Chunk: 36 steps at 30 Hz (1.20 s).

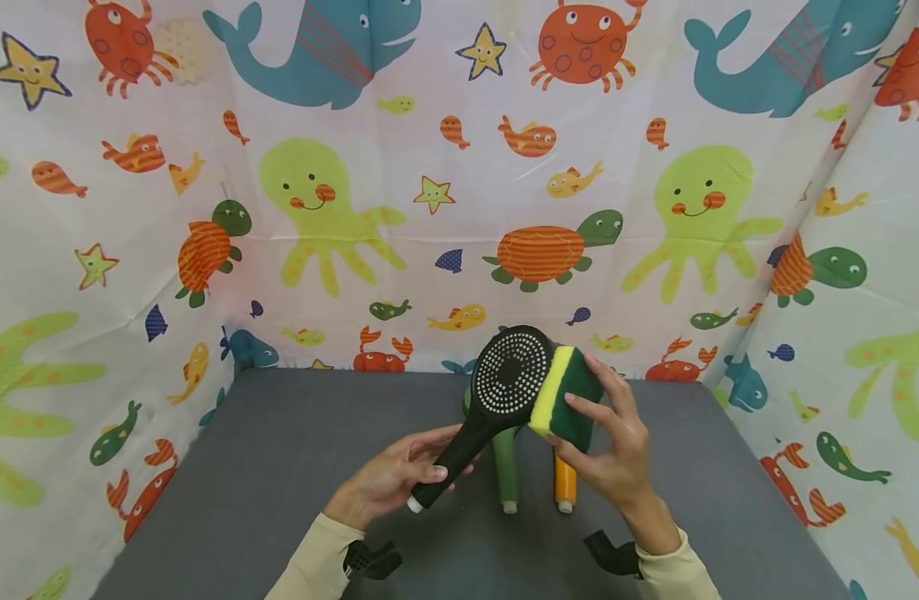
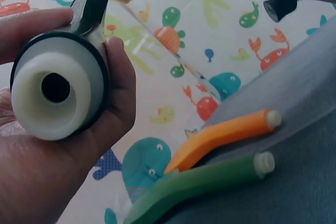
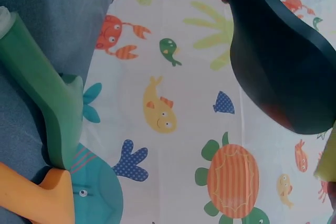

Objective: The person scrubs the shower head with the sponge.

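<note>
A black shower head [image 1: 510, 372] with a round face of pale nozzles is raised above the grey table. My left hand [image 1: 399, 477] grips its handle, and the white threaded end [image 2: 52, 95] faces the left wrist camera. My right hand [image 1: 616, 437] pinches a sponge [image 1: 567, 398], yellow on one side and dark green on the other, between thumb and fingers. The sponge's yellow side touches the right edge of the shower head. In the right wrist view the black back of the shower head [image 3: 283, 61] shows, while most of the sponge lies outside the picture.
A green shower head [image 1: 506, 475] and an orange shower head [image 1: 565, 483] lie on the grey table [image 1: 279, 467] behind the hands, their heads partly hidden in the head view. A curtain [image 1: 429, 158] printed with sea animals encloses the table at the back and both sides.
</note>
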Each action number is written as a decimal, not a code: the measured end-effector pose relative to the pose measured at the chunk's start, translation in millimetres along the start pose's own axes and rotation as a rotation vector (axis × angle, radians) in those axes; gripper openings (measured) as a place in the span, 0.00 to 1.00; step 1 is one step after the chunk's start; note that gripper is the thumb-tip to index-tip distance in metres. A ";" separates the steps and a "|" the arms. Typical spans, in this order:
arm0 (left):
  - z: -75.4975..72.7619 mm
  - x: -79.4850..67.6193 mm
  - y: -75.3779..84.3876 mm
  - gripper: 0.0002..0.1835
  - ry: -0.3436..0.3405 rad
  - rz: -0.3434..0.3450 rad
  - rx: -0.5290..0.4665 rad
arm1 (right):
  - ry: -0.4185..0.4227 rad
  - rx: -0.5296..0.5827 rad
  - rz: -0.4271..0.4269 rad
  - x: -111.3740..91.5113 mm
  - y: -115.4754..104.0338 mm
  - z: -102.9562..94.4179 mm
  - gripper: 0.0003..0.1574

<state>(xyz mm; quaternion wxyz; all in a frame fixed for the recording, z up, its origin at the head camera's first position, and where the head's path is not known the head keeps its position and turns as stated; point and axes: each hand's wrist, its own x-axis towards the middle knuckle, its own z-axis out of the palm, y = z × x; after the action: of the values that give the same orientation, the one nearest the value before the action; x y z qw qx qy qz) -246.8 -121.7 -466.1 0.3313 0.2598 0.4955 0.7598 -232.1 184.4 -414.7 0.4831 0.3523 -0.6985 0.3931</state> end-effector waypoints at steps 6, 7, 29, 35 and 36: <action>-7.1 -6.9 0.9 0.35 -0.012 0.009 0.056 | -0.045 0.042 0.059 -0.3 1.1 -3.1 0.34; -7.4 -7.7 0.9 0.35 -0.011 0.014 0.060 | -0.050 0.047 0.066 -0.6 1.2 -3.2 0.34; -5.9 -4.6 -4.3 0.35 0.020 0.017 -0.071 | -0.037 0.034 0.050 -14.0 -5.8 6.4 0.34; -10.8 -11.2 -6.5 0.36 -0.027 -0.004 -0.052 | -0.075 0.059 0.043 -13.2 -6.5 3.8 0.33; -11.7 -12.2 -6.9 0.36 -0.034 -0.006 -0.045 | -0.081 0.067 0.044 -12.3 -7.2 3.1 0.32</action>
<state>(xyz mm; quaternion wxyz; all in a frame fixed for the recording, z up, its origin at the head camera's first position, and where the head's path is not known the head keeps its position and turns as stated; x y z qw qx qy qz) -245.7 -135.8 -477.7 0.3477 0.2638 0.4732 0.7652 -223.6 179.8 -425.5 0.4337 0.3687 -0.7114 0.4121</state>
